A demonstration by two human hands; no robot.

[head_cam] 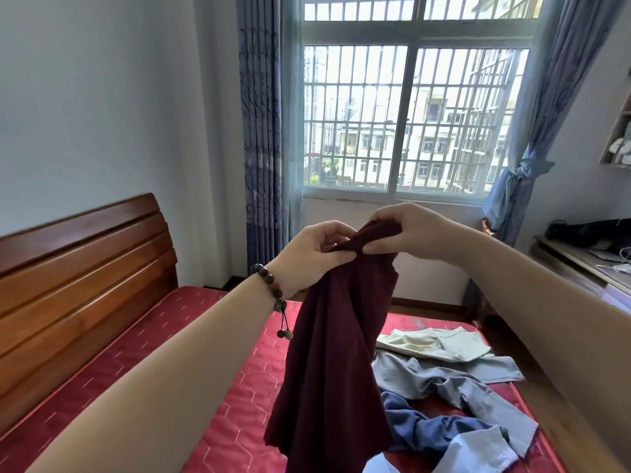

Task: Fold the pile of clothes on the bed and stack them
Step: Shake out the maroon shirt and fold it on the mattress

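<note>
So this looks like the start of one fold; the left hand (312,254) and right hand (406,230) both pinch the top edge of a dark maroon cloth garment (334,353) hanging over the red quilted bed (239,387); the unfolded pile of pale grey and blue clothes (454,397) sits at 4 o'clock; next I'd guess spread it flat.

Home bedroom: bed (239,387) w/ wooden headboard (78,268), curtained window (409,114).
</note>
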